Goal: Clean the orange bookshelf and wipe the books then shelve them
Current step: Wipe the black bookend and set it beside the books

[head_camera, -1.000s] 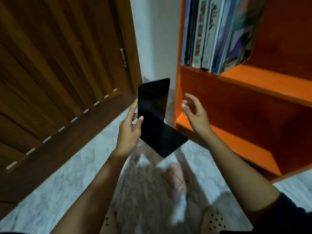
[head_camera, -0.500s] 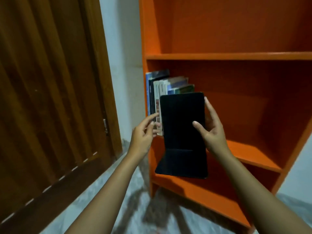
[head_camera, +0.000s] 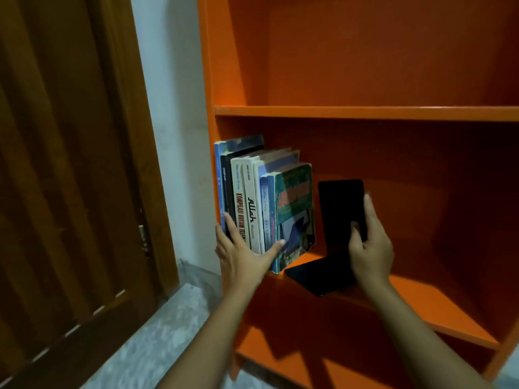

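Note:
The orange bookshelf fills the right half of the view. Several books stand upright at the left end of its middle shelf, the outermost with a green cover. My left hand lies flat against the lower spines, fingers straight, thumb on the green book. My right hand grips the upright plate of a black L-shaped bookend, whose base rests on the shelf just right of the books.
A brown wooden door stands at the left, with a strip of white wall between it and the bookshelf. Marble floor shows below. The upper shelf and the right part of the middle shelf hold nothing.
The bookend passed from my left hand to my right and now sits on the middle shelf beside the books. My left hand moved onto the book spines. The view rose from the floor.

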`<state>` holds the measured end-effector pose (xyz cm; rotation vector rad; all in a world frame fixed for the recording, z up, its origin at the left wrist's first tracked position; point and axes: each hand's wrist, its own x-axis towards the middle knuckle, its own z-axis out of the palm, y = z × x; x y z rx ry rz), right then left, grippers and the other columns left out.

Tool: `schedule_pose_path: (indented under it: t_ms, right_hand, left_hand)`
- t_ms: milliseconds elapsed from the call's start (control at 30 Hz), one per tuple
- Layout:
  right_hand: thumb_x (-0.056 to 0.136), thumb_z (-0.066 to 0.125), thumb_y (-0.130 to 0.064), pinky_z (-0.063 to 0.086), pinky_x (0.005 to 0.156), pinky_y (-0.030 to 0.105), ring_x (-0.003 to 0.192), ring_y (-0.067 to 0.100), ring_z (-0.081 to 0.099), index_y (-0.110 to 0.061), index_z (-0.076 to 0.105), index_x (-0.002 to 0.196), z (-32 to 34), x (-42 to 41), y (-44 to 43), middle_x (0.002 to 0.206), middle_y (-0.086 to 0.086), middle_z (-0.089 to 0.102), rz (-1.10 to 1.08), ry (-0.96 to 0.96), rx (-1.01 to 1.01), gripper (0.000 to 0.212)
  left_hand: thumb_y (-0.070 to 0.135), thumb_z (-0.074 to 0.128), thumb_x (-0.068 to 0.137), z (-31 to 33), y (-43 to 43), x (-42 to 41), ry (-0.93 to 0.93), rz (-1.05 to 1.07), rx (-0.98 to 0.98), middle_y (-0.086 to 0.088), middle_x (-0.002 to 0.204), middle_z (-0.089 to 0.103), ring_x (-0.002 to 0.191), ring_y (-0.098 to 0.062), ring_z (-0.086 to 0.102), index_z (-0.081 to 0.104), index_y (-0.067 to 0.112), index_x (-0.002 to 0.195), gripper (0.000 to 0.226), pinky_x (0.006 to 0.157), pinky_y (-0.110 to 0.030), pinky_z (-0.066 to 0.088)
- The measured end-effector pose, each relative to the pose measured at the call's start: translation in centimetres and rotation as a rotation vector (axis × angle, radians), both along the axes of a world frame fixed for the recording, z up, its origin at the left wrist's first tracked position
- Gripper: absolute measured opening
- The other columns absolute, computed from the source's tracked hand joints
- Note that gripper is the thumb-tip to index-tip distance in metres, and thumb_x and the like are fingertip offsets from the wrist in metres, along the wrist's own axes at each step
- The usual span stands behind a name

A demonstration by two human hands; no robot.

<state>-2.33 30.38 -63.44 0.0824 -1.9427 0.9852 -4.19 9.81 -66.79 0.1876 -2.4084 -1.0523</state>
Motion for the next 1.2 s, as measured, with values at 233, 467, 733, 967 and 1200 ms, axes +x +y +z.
schedule_pose_path:
  t_ms: [233, 467, 733, 967, 1200]
  right_hand:
    - [0.097, 0.048, -0.009, 0.038, 0.088, 0.025, 0.120, 0.008, 0.043, -0.026, 0.029, 0.146, -2.2, -2.2, -0.8, 0.137, -0.016, 0.038, -0.030, -0.020, -0.126, 0.056]
    - [0.097, 0.043, -0.016, 0.036, 0.092, 0.025, 0.129, 0.022, 0.045, -0.027, 0.025, 0.147, -3.1, -3.0, -1.0, 0.147, 0.003, 0.041, -0.005, 0.006, -0.143, 0.055]
    - [0.098, 0.045, -0.011, 0.035, 0.090, 0.025, 0.128, 0.025, 0.046, -0.027, 0.025, 0.147, -3.1, -3.2, -1.3, 0.147, 0.004, 0.042, 0.015, -0.017, -0.140, 0.055]
    - [0.093, 0.053, -0.005, 0.046, 0.075, 0.027, 0.109, 0.019, 0.055, -0.018, 0.031, 0.146, -2.2, -2.2, -1.7, 0.126, -0.024, 0.039, -0.046, 0.083, 0.005, 0.059]
    - [0.086, 0.058, -0.002, 0.052, 0.048, 0.036, 0.074, 0.030, 0.064, -0.017, 0.033, 0.146, -2.8, -2.9, -2.6, 0.113, 0.011, 0.064, -0.086, 0.136, 0.117, 0.066]
  left_hand:
    - [0.082, 0.060, 0.055, -1.4, 1.2, -1.2, 0.066, 0.099, -0.065, -0.018, 0.150, 0.006, 0.136, -0.035, 0.017, -0.024, 0.029, 0.144, 0.134, 0.110, -0.049, 0.029]
    - [0.072, 0.072, 0.054, -0.8, 1.0, -1.8, 0.130, 0.000, -0.037, -0.022, 0.144, 0.010, 0.128, -0.042, 0.031, -0.019, 0.047, 0.139, 0.127, 0.102, -0.052, 0.038]
    - [0.063, 0.078, 0.054, 0.3, 0.4, -2.6, 0.128, 0.008, -0.029, -0.019, 0.127, 0.029, 0.112, -0.037, 0.042, -0.026, 0.048, 0.137, 0.134, 0.096, -0.047, 0.041]
    - [0.061, 0.081, 0.051, 2.1, 1.0, -2.5, 0.069, 0.022, 0.003, -0.015, 0.117, 0.034, 0.102, -0.033, 0.044, -0.027, 0.056, 0.133, 0.136, 0.092, -0.048, 0.043]
    - [0.059, 0.081, 0.052, 5.6, 1.7, -4.0, -0.047, 0.015, -0.028, -0.015, 0.123, 0.032, 0.110, -0.036, 0.041, -0.018, 0.054, 0.138, 0.131, 0.094, -0.049, 0.041]
